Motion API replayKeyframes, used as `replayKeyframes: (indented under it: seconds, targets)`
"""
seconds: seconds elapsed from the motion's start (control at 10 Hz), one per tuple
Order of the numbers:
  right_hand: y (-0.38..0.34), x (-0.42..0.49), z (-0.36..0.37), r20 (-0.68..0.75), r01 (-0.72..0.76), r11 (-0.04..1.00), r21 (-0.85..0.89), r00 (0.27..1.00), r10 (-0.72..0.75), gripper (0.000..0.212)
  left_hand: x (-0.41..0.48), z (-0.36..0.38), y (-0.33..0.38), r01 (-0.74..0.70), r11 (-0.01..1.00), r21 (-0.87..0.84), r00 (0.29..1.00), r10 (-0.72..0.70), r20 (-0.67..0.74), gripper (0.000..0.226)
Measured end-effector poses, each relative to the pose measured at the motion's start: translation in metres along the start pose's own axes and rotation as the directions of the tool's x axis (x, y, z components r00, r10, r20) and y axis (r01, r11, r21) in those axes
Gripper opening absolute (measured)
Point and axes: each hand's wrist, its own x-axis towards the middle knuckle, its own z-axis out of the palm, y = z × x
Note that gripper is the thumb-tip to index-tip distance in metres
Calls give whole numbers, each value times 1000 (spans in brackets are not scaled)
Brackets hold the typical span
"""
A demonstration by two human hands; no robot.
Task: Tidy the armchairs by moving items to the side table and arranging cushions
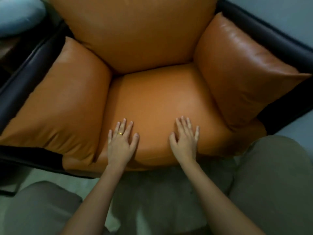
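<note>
- The person leaned over the armchair (25, 77), a dark frame filled with orange leather cushions.
- The left hand (121, 141) lay flat on the front part of the seat cushion (152, 99), fingers straight and spread. Its grip was released and it held nothing.
- A gold ring (120, 133) showed on one finger of that hand.
- The right hand (185, 139) lay flat on the same cushion, a little apart from the left, fingers straight and close together. Its grip was released too.
- The seat cushion sat in the middle of the chair. Its back edge met the back cushion (135, 31), which stood upright behind it.
- A side cushion (64, 99) on the person's left lay along the frame and pressed against the seat cushion's edge.
- The side cushion on the right (240, 78) leaned inward against the seat, its outer corner poking out past the frame.
- A pale blue, rounded thing (18, 14) showed beyond the chair's left rear corner, too blurred to tell what it was.
- The person's knees (271, 175), in drab trousers, were near the chair's front edge, one on either side of the arms.
</note>
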Motion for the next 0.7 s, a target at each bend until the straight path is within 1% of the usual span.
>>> replayKeyframes:
  seconds: [0.1,0.2,0.3,0.4,0.5,0.6,0.7]
  targets:
    - [0,4,13,-132,-20,998,-65,991,11,54,1,9,-3,21,1000,11,999,-21,-42,58]
    - [0,6,28,-248,-25,996,-86,969,3,54,2,17,-2,33,999,7,996,-32,-81,56]
    - [-1,7,28,-260,-46,992,-117,965,14,54,3,17,-5,28,1000,-11,997,-29,-75,57]
    - [-10,7,14,-141,-89,987,-136,987,70,56,4,8,-2,38,999,-3,999,-38,8,58]
    - [-24,10,-9,112,-163,973,-162,977,182,59,8,-10,2,57,998,-6,981,-55,185,58]
    - [-44,18,-47,402,-216,966,-145,879,257,62,9,-49,10,157,977,-146,927,-95,364,57]
    - [-80,45,-106,645,-528,848,32,659,386,59,11,-111,20,533,759,-373,818,-349,457,44]
